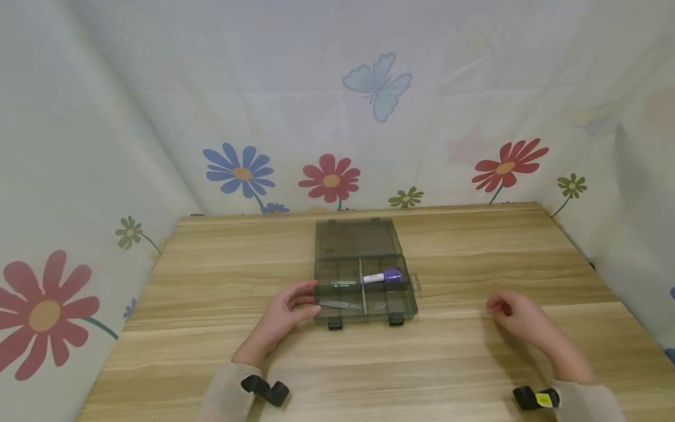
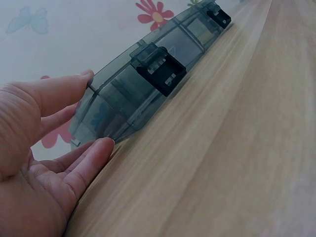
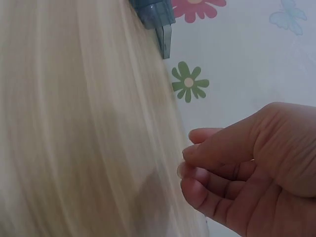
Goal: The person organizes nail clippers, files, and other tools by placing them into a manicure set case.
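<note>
A grey see-through plastic compartment box (image 1: 337, 319) lies on the table with its lid (image 1: 358, 237) folded back, away from me. Its left end is held by my left hand (image 1: 287, 310); the left wrist view shows thumb and fingers around that corner. In the upper right part lies a white-labelled item with a purple end (image 1: 392, 275). A small greenish piece (image 1: 343, 283) sits at upper left, a pale strip (image 1: 340, 305) below it, and a small clear piece (image 1: 379, 306) at lower right. My right hand (image 1: 519, 316), fingers loosely curled, hovers right of the box, holding nothing visible.
Wood-grain table (image 1: 237, 246) lies under everything. A white curtain (image 1: 295, 117) printed with flowers and a butterfly hangs along its back and sides. Two black latches (image 1: 335, 323) line the box's front, and a small loop (image 1: 415, 282) sticks out at its right.
</note>
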The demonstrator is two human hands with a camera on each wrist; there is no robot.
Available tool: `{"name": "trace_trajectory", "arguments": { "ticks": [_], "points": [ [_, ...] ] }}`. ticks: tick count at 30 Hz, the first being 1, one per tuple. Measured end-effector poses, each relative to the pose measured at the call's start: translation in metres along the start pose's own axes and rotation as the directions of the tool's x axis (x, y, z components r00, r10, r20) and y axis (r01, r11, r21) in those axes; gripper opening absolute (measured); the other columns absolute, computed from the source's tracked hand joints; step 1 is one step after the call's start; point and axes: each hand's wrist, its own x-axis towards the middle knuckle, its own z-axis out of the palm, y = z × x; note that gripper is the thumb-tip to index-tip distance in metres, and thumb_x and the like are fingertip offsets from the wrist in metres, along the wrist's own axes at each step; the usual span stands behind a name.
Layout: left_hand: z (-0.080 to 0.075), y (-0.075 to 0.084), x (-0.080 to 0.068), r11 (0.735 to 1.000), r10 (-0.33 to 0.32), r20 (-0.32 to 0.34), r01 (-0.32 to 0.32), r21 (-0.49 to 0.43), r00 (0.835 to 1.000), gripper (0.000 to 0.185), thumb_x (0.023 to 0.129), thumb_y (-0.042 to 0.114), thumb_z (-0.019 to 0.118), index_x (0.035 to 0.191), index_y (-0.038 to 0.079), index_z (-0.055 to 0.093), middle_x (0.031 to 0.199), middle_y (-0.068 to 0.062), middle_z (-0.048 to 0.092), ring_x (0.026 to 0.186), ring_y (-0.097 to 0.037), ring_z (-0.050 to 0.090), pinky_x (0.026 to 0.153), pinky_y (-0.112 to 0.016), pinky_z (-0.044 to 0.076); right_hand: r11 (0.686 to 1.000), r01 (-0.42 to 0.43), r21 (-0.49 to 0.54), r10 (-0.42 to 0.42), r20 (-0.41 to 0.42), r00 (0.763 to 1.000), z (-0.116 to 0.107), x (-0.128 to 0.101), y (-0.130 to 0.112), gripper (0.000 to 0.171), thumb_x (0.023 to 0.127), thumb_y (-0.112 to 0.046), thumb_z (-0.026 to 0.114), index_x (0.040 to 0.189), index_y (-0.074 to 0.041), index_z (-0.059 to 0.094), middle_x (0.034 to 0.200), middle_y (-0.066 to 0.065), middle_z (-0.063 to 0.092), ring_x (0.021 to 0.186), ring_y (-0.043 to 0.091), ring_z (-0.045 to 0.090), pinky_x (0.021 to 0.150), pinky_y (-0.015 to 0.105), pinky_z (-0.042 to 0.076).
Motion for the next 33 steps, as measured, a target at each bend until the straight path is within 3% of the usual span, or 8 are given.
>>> {"name": "trace_trajectory", "arguments": {
  "ticks": [13,25,33],
  "points": [
    [-0.001,0.001,0.001,1.0,0.016,0.013,-0.016,-0.003,1.0,0.059,0.08,0.022,0.075,0.132,0.013,0.051,0.128,-0.009,0.053,0.113,-0.026,0.051,0.085,-0.031,0.047,0.998,0.025,0.053,-0.023,-0.039,0.999,0.0,0.016,-0.027,0.017,0.079,0.009,0.063,0.095,0.005,0.063,0.089,0.012,0.063,0.08,0.022,0.057,0.067,0.036,0.049],
    [-0.002,0.009,0.001,1.0,-0.028,0.041,0.028,-0.012,0.999,0.059,0.083,0.013,0.071,0.136,0.007,0.046,0.133,-0.016,0.047,0.118,-0.031,0.047,0.089,-0.035,0.045,0.987,0.09,0.135,-0.073,-0.127,0.989,0.002,0.029,-0.044,0.022,0.081,0.01,0.064,0.102,0.005,0.062,0.096,0.017,0.063,0.083,0.023,0.058,0.07,0.034,0.05],
    [-0.001,0.001,0.001,1.0,-0.013,0.014,0.013,0.006,1.0,0.059,0.079,0.027,0.076,0.132,0.018,0.052,0.129,-0.005,0.053,0.114,-0.023,0.051,0.087,-0.035,0.047,0.973,0.126,0.194,-0.099,-0.143,0.985,0.008,0.036,-0.054,0.024,0.081,0.011,0.064,0.103,0.004,0.061,0.092,0.014,0.062,0.082,0.021,0.058,0.071,0.029,0.05]
  ]
}}
